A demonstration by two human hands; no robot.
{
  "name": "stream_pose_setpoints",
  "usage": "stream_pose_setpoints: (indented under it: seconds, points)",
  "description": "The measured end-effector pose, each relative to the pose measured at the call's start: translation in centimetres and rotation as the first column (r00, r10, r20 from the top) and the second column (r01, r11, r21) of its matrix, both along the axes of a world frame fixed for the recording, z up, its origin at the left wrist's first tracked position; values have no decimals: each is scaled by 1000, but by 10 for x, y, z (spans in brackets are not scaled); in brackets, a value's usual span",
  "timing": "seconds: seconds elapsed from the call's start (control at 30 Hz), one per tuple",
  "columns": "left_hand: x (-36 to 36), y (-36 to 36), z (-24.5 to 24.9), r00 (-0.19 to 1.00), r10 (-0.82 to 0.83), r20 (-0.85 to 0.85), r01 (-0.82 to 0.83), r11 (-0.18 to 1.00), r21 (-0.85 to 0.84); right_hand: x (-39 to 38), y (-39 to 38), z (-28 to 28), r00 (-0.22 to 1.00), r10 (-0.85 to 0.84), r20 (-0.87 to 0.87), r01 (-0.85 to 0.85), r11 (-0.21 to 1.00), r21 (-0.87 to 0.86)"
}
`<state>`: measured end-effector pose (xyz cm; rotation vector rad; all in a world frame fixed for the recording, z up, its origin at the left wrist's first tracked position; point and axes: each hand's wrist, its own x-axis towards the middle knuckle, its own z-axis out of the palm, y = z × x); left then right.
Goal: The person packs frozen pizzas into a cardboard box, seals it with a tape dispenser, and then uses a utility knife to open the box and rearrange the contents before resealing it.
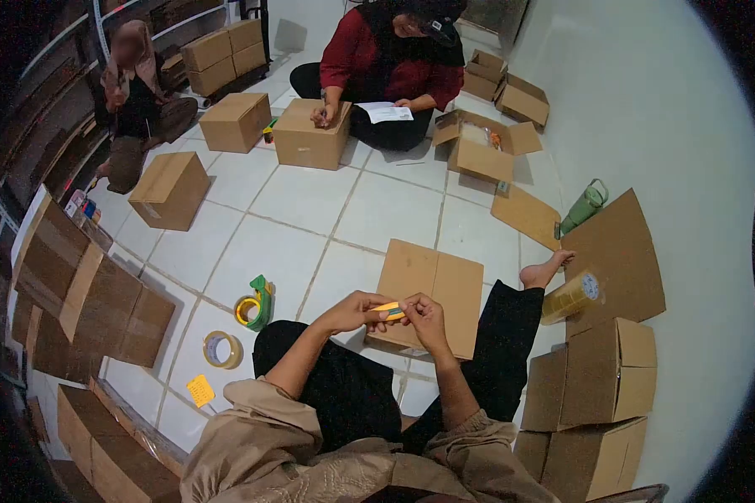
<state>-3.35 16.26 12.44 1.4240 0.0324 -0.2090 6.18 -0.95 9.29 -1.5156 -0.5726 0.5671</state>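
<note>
Over the near edge of a closed cardboard box (pixel 436 272), my left hand (pixel 348 313) and my right hand (pixel 426 322) meet. Between them is a small yellow box cutter (pixel 389 311) with a blue-grey strip along it. Fingers of both hands are closed around its two ends; whether its blade is out cannot be seen. The box stands on the tiled floor between my legs. Left of my knee lie a green tape dispenser (pixel 262 303) with yellow tape, a loose tape roll (pixel 223 350) and a yellow slip of paper (pixel 200 390).
Cardboard boxes (pixel 596 377) are stacked at my right, near a flat cardboard sheet (pixel 617 256), large tape rolls (pixel 570 298) and a green tumbler (pixel 585 207). Ahead, a person in red (pixel 344 67) writes on a box (pixel 310 138). Another person (pixel 134 101) sits far left. More cartons (pixel 113 310) flank my left.
</note>
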Motion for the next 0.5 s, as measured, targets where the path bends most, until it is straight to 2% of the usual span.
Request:
stream_pose_setpoints:
  seconds: [0.03, 0.1, 0.13, 0.17, 0.23, 0.3, 0.37, 0.43, 0.5]
  points:
    - [0, -2, -3, 1000, -3, -1, 3, 1000, 1, 1, -1, 1, 1000, -5, -10, 5, 1000, 25]
    - [2, -7, -8, 996, 93, 2, -93, 995, 36, 2, -1, 2, 1000, -12, -21, 13, 999, 50]
    - [2, -10, -9, 981, 180, 76, -187, 978, 97, 3, 0, 0, 999, -35, -25, 37, 996, 79]
    - [3, -11, -13, 982, 175, 67, -180, 979, 93, 3, 0, -2, 998, -60, -33, 63, 993, 105]
    - [6, -13, -22, 930, 339, 140, -364, 899, 243, 5, 0, -5, 998, -53, -20, 55, 990, 129]
    - [4, -15, -17, 938, 333, 94, -346, 897, 274, 6, 0, -5, 999, -51, -2, 50, 986, 157]
    - [2, -19, -8, 925, 369, 92, -363, 784, 504, 4, 1, -3, 997, -30, -71, 38, 993, 112]
    - [2, -22, -15, 921, 371, 119, -380, 792, 478, 3, -1, -1, 998, -47, -49, 51, 994, 93]
    - [3, -26, -13, 872, 402, 280, -489, 734, 471, 3, 0, 2, 998, -55, -18, 56, 995, 80]
